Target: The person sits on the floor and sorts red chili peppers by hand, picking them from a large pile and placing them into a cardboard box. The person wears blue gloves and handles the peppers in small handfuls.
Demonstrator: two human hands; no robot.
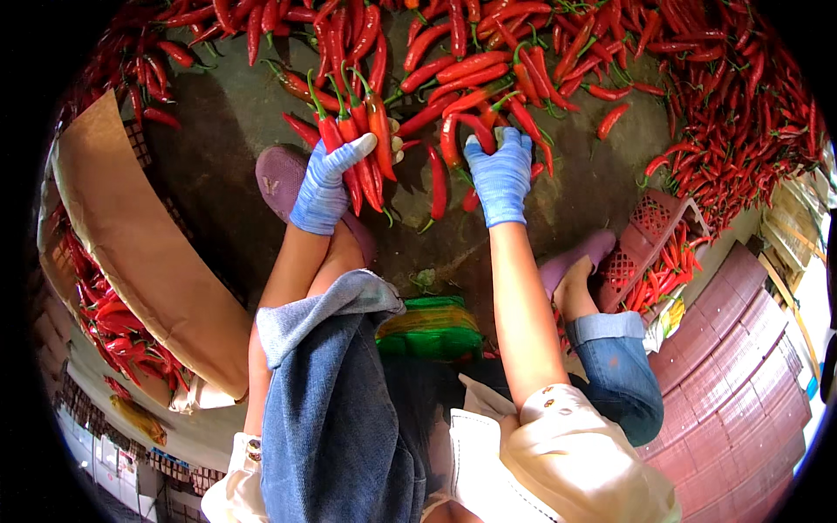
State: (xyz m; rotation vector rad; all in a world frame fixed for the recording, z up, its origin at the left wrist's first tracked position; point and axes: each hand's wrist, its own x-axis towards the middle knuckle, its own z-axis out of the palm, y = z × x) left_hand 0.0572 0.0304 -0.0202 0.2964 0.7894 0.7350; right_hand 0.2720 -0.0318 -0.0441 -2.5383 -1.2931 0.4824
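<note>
My left hand (325,180), in a blue knit glove with a pale thumb, grips a bunch of several long red chili peppers (356,124). Their green stems point away from me and the tips hang toward me. My right hand (500,171), gloved the same way, is at the near edge of a pile of red chili peppers (474,73) on the floor. A curved red chili pepper (482,133) lies between its thumb and fingers; the fingertips are partly hidden. One loose chili pepper (437,186) rests on the floor between my hands.
A large chili heap (739,111) spreads along the right. Chili peppers fill a brown-paper-lined container (153,248) at left and a reddish plastic basket (637,242) at right. Green and yellow folded mesh (431,327) lies between my legs. Purple shoes (282,180) flank the work area.
</note>
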